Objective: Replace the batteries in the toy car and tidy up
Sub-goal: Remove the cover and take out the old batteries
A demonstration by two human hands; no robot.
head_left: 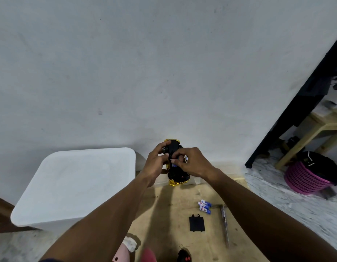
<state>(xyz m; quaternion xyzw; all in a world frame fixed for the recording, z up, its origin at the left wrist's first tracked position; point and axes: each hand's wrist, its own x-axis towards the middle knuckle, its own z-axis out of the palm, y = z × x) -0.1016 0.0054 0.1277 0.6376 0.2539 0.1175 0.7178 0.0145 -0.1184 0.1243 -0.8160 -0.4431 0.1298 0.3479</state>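
Note:
A yellow toy car (pixel 175 177) is held upside down in the air, its black underside facing me. My left hand (pixel 157 163) grips the car's left side, fingers curled over a wheel. My right hand (pixel 190 163) pinches a blue-and-white battery (pixel 186 158) at the open compartment in the underside. On the wooden table below lie three more blue-and-white batteries (pixel 204 206), the black battery cover (pixel 197 223) and a screwdriver (pixel 225 224).
A white box (pixel 75 184) stands at the left. A pink basket (pixel 305 179) sits on the floor at the right near a black frame (pixel 296 103) and a wooden stool (pixel 313 129). Pink and red toys (pixel 124 250) lie at the table's near edge.

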